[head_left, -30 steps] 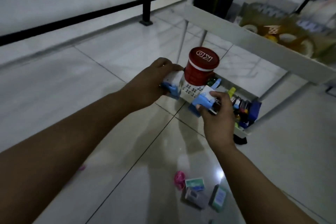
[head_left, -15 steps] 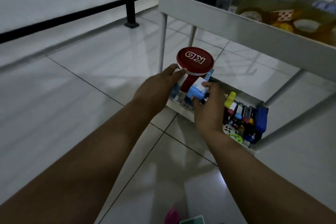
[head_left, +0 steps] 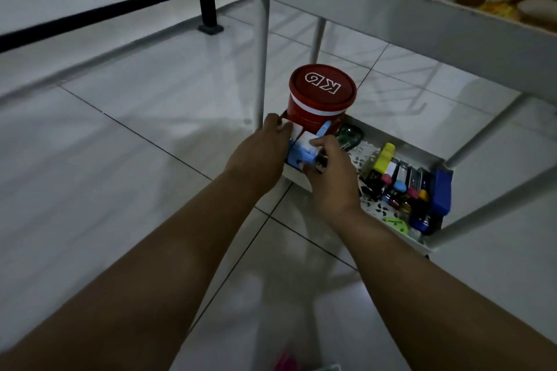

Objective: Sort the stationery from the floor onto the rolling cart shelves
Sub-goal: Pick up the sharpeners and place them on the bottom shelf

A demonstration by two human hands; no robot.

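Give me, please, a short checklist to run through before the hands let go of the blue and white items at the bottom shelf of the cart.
1. Both hands on the load: left hand and right hand hold the blue and white items. Ok.
2. Load over the bottom shelf, not the floor: it sits at the shelf's near corner. Ok.
3. Load resting on the shelf floor: hidden by the hands. Cannot tell.
4. Clearance from the red tub: the items are right against its front; whether they touch is unclear. Cannot tell.
5. Free room beside: the green tape dispenser and the row of markers lie apart, to the right. Ok.
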